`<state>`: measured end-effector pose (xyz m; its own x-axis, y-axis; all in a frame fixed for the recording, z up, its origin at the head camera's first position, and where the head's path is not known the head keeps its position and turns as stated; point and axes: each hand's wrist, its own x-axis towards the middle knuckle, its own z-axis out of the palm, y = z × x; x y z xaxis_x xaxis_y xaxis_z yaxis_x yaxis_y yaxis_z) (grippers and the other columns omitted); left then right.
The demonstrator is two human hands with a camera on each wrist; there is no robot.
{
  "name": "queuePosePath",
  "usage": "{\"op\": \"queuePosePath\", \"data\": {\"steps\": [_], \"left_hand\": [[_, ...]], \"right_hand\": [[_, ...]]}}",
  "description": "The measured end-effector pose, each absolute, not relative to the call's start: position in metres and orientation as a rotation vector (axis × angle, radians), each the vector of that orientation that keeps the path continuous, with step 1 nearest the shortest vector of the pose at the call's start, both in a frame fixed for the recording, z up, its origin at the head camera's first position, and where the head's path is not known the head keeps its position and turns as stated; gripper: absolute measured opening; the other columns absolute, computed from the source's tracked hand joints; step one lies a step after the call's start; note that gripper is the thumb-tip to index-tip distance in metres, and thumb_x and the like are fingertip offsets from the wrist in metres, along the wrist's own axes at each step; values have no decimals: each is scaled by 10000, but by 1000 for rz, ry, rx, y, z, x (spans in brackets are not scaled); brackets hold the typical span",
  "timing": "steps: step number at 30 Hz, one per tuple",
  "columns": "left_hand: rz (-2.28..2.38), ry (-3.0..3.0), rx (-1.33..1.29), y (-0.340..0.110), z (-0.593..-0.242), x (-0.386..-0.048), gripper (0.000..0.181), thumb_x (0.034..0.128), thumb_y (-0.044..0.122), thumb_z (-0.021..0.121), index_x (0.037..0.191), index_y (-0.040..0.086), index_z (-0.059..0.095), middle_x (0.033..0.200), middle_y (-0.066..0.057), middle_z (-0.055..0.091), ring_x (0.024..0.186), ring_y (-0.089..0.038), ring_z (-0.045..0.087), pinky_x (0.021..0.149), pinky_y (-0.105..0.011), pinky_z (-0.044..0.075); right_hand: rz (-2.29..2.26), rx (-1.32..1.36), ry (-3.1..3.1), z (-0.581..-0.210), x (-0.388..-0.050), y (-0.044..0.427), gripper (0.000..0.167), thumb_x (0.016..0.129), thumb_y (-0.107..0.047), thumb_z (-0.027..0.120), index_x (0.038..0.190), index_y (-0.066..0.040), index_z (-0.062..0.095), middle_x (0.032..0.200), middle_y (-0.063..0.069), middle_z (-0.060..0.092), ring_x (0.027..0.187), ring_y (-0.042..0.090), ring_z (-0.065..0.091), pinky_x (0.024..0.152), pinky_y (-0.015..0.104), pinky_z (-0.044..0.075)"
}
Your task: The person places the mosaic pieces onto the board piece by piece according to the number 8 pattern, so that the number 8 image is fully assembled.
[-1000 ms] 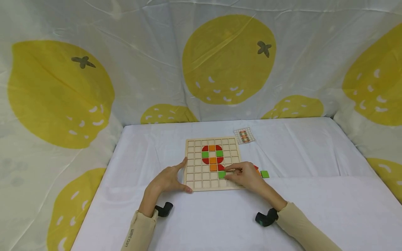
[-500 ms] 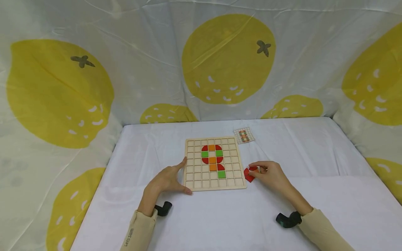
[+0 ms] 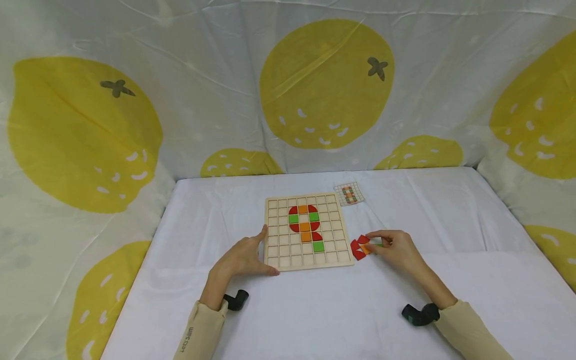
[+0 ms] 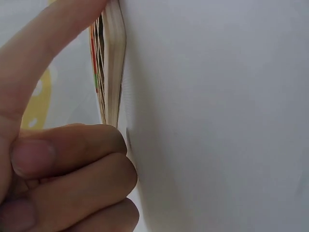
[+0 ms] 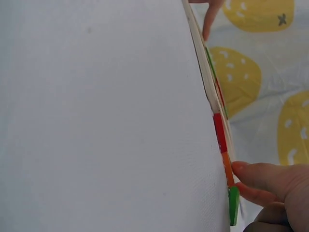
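In the head view, a wooden grid board [image 3: 285, 257] lies on the table, with red, orange and green tiles set in several of its squares. My left hand [image 3: 240, 260] rests against the board's left side, index finger on the edge and thumb at the near left corner. In the left wrist view its other fingers are bent. My right hand [image 3: 393, 250] is at a small pile beside the board. Its thumb and index finger stand apart, touching the loose tiles: red ones [image 3: 358, 254], an orange tile [image 5: 228, 169] and a green tile [image 5: 233, 205].
Beyond the board's far right corner lies a small pattern card [image 3: 349, 193] with a printed grid. White cloth [image 3: 310, 315] covers the table. A hanging cloth with yellow fruit prints [image 3: 328, 85] closes off the back and sides.
My right hand has left the board, where it was at the tiles by the green one, and moved right to the loose pile. The board has tilted or shifted slightly; my left hand stays on it.
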<state>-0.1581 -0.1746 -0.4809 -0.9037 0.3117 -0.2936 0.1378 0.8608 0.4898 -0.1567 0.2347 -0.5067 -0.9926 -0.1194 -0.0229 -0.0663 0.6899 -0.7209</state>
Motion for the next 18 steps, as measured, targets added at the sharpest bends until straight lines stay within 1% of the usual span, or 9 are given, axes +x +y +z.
{"op": "queuePosePath", "data": {"steps": [1,2,3,5,6,7,10,11,18], "left_hand": [[664,2665,332,-174,-481,-158,1365,633,550,962,1655,73,193,1160,-189,704,925,-202,557,904,-403,518],[666,2664,328,-174,-481,-158,1364,635,548,962,1656,75,191,1131,-167,708,923,-195,553,899,-394,515],[666,2660,324,-174,-481,-158,1365,636,545,962,1657,76,187,1062,-130,704,911,-188,548,885,-383,507],[675,2648,317,-174,-481,-158,1367,638,532,965,1660,84,176,877,-60,653,827,-174,539,816,-355,487],[684,2641,313,-174,-481,-158,1366,639,523,967,1661,88,171,809,-37,616,785,-166,531,776,-342,476],[691,2638,311,-174,-481,-158,1365,641,518,968,1661,93,169,777,-28,599,749,-155,522,742,-327,467],[716,2625,300,-174,-480,-158,1361,645,499,971,1663,103,159,714,-34,572,649,-146,489,645,-298,422],[724,2622,295,-174,-480,-158,1360,644,494,972,1664,107,159,717,-36,576,643,-144,486,626,-295,411],[731,2618,279,-175,-479,-157,1356,646,500,970,1667,131,157,755,-43,595,682,-153,510,675,-299,425]], "right_hand": [[-1204,-162,2827,-507,-157,235,284,855,-216,858,1109,-100,806,578,-54,321,570,86,286,514,246,241],[-1206,-169,2828,-508,-158,234,290,856,-216,858,1115,-95,805,572,-58,321,562,81,282,509,242,234],[-1207,-176,2831,-508,-158,234,294,856,-212,858,1118,-90,805,567,-61,321,557,77,279,505,239,228],[-1201,-201,2846,-508,-159,233,292,857,-199,856,1117,-78,805,559,-65,324,547,69,276,504,231,219],[-1195,-211,2854,-507,-160,232,292,857,-196,855,1117,-71,804,554,-65,328,542,69,277,503,230,217],[-1184,-217,2860,-507,-160,231,292,860,-196,853,1117,-68,804,550,-65,328,537,69,277,502,228,216],[-1149,-229,2878,-504,-161,227,293,860,-197,850,1112,-55,804,548,-62,331,532,78,281,508,226,215],[-1135,-228,2883,-503,-161,226,295,860,-201,849,1111,-52,804,547,-61,330,531,81,281,509,226,214],[-1098,-220,2889,-501,-165,220,298,859,-219,852,1096,-45,806,541,-55,335,529,97,288,505,219,209]]}}
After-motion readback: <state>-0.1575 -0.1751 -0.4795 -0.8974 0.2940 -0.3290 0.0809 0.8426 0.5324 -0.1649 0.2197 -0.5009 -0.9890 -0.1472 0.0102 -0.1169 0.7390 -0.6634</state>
